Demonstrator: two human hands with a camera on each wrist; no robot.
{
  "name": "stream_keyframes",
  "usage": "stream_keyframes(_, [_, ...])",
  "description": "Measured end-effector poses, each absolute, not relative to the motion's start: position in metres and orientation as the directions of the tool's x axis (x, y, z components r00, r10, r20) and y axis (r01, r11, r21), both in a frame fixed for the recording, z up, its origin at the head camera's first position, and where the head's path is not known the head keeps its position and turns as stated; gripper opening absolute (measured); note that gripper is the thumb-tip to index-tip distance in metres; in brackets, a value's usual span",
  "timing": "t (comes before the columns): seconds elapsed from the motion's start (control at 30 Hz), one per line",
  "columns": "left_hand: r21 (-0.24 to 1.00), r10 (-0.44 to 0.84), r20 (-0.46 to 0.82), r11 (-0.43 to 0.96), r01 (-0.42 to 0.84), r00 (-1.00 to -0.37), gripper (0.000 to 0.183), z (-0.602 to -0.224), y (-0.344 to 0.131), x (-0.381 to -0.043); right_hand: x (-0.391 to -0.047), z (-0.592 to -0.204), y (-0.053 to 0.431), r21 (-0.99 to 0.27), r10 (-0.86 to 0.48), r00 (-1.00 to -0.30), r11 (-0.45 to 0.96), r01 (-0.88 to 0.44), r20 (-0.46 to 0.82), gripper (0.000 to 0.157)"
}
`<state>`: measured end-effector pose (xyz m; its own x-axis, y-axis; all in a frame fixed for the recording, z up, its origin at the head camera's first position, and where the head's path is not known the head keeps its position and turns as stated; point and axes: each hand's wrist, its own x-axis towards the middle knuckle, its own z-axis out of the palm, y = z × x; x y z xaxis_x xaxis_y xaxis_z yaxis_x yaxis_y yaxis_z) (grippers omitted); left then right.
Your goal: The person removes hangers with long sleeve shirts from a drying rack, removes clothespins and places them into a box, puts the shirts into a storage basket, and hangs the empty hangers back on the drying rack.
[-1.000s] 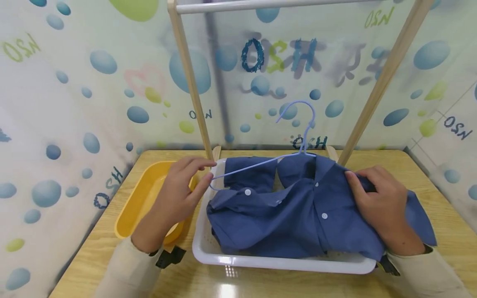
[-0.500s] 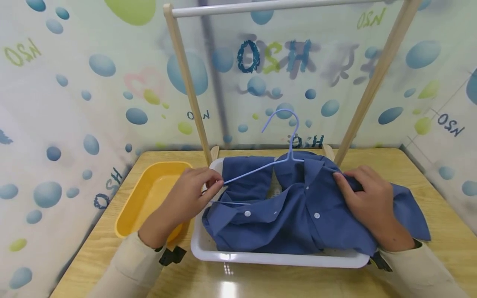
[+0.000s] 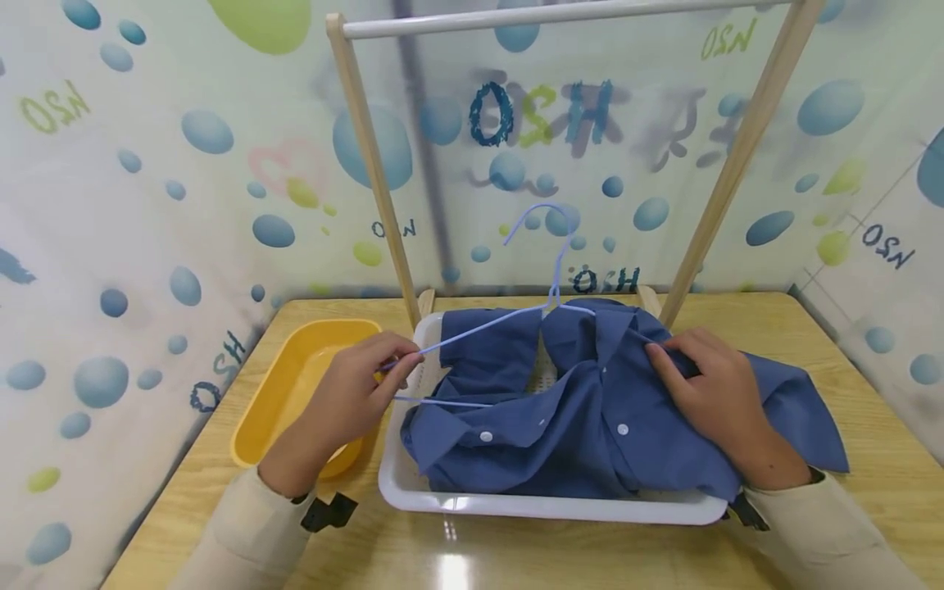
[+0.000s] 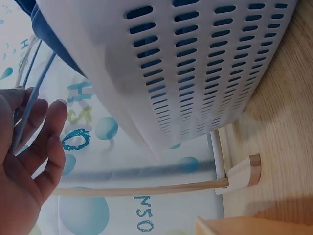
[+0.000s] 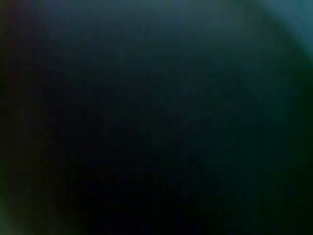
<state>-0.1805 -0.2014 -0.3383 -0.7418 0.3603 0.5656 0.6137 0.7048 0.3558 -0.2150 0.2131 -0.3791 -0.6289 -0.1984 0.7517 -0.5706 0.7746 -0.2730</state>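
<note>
A blue wire clothes hanger point(image 3: 555, 291) stands with its hook up, its right arm inside the collar of a dark blue button shirt point(image 3: 531, 463). My left hand point(image 3: 354, 389) pinches the hanger's bare left end. In the left wrist view, thumb and fingers of that hand point(image 4: 29, 156) close on the hanger wire point(image 4: 35, 90). My right hand point(image 3: 711, 397) grips the shirt at its right shoulder, thumb in front; the fingers behind are hidden by cloth. The shirt lies over a white basket point(image 3: 553, 508). Almost nothing but darkness shows in the right wrist view.
A yellow tray point(image 3: 254, 410) sits left of the basket on the wooden table point(image 3: 398, 557). Behind them rises a rack with wooden posts point(image 3: 372, 164) and a white top bar point(image 3: 560, 15). The basket's slotted side point(image 4: 115, 68) fills much of the left wrist view.
My left hand first reached toward the hanger's left end, then took hold of it. The hanger has shifted left and its lower wire now shows above the shirt. My right hand keeps its grip.
</note>
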Motion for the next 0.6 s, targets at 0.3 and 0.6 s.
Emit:
stream_keyframes(0.3, [0.431,0.301,0.562,0.688,0.583,-0.770,0.007,-0.341,-0.211,-0.179,-0.215,-0.382,0.213,-0.277,-0.240,-0.692,0.790,-0.546,0.681,0.009])
stream_keyframes(0.6, [0.580,0.205,0.523,0.625,0.522,-0.827,0.004,-0.341,-0.222,-0.178,-0.215,-0.382,0.212,-0.267,-0.258,-0.694,0.790,-0.552,0.672,0.008])
